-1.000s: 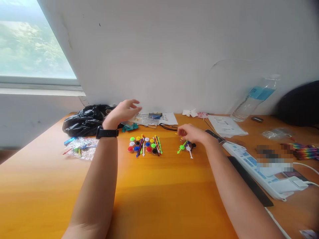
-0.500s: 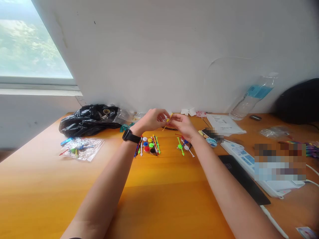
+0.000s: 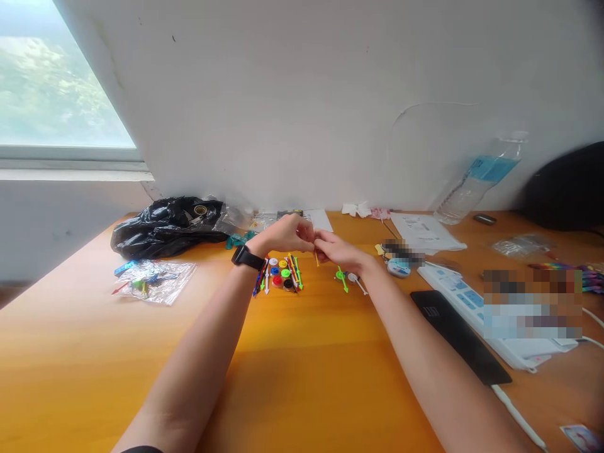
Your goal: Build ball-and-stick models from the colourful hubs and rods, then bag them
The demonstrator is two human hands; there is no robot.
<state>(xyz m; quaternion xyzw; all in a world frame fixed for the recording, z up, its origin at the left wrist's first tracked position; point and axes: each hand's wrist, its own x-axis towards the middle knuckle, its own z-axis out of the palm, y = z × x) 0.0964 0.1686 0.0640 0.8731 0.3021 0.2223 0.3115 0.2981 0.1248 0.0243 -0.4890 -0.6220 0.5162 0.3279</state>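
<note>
yellow piece (image 3: 318, 259) mostly hidden, window (image 3: 56, 82) cropped

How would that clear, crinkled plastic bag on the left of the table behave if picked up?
The clear plastic bag would probably flop, since its thin film lies creased. It's likely light: only a few small coloured pieces show through it. Its shiny surface may feel a bit slippery.

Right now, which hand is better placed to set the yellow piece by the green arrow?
Probably the right hand: it's at the yellow piece and closer to the green arrow; the left hand is nearer the colored discs.
</note>
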